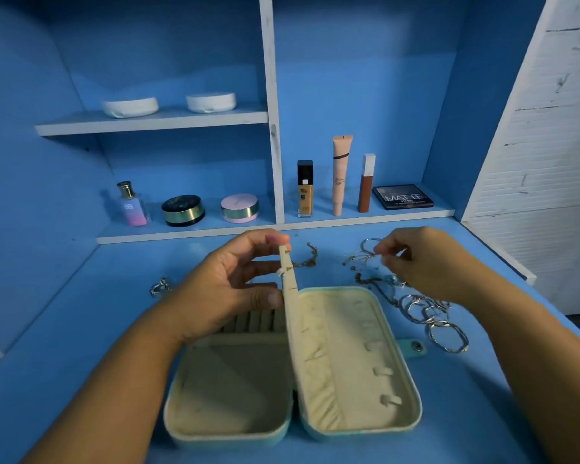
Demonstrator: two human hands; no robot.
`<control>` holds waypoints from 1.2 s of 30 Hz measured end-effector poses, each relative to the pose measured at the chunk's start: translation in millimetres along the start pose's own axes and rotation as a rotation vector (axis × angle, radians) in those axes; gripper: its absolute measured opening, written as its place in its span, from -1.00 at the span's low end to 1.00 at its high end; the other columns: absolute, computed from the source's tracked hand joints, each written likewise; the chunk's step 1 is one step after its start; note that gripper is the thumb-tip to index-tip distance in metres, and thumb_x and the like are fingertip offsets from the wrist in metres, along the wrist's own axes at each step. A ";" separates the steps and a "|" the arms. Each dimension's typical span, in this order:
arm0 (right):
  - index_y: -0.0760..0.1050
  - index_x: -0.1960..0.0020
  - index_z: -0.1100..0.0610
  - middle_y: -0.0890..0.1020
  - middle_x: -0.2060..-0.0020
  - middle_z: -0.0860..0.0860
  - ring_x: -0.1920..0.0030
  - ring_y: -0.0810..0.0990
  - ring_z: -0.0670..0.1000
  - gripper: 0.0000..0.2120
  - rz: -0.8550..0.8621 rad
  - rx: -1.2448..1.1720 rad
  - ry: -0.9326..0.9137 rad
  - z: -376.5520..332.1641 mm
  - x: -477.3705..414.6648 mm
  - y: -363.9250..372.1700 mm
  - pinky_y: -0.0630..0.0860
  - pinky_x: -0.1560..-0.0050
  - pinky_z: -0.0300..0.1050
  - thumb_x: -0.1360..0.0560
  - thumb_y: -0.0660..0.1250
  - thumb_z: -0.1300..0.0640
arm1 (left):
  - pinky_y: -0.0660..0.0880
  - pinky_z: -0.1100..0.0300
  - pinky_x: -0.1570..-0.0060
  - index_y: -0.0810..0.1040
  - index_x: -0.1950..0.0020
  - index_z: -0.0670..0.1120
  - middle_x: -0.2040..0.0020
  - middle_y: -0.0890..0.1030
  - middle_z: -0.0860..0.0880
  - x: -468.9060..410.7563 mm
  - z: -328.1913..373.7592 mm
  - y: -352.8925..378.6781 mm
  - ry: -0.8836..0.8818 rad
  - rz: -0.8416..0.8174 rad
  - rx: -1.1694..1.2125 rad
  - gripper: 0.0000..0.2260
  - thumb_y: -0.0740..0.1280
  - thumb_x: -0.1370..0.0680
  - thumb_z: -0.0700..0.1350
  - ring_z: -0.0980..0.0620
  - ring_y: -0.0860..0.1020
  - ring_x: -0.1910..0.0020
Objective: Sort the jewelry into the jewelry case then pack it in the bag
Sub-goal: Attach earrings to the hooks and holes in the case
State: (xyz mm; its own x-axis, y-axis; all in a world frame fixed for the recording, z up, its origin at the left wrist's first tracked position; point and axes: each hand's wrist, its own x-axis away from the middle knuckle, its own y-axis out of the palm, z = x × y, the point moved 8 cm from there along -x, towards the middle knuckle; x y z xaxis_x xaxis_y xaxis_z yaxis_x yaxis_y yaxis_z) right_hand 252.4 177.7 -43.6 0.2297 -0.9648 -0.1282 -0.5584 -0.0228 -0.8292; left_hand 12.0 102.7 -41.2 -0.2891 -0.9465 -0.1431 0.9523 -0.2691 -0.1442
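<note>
A teal jewelry case (359, 360) with cream lining lies open on the blue desk. My left hand (228, 279) holds its middle divider flap (290, 296) upright between thumb and fingers. My right hand (426, 262) pinches a thin silver piece at the jewelry pile, just above several silver hoops (369, 251). More silver rings (429, 313) and a wavy bangle (449, 338) lie right of the case. A bronze chain (310, 256) lies behind the flap, and a small silver piece (159, 288) sits left of my left hand. No bag is in view.
Cosmetics stand on the low shelf behind: a perfume bottle (131, 204), two round compacts (183, 209), foundation tubes (340, 175) and a palette (402, 196). Two white compacts (131, 107) sit on the upper shelf. A white wall (543, 145) bounds the desk on the right.
</note>
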 end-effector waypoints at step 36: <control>0.66 0.04 0.10 0.64 0.10 -0.01 0.07 0.55 -0.01 -0.83 -0.185 0.272 -0.101 -37.8 -57.3 51.6 0.45 0.05 -0.19 -0.47 0.41 0.03 | 0.56 0.20 -0.02 0.59 -0.07 0.20 -0.20 0.59 0.04 -0.6 5.4 -3.3 0.037 -0.009 -0.015 -0.54 0.56 -0.24 -0.14 0.08 0.60 -0.13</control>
State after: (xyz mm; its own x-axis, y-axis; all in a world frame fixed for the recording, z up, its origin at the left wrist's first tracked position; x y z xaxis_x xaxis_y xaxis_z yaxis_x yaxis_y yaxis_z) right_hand 180.4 221.9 -58.4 0.3924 -0.9198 -0.0037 -0.2701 -0.1114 -0.9564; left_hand 9.6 103.1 -35.3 -0.3011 -0.9369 -0.1775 0.9482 -0.2744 -0.1601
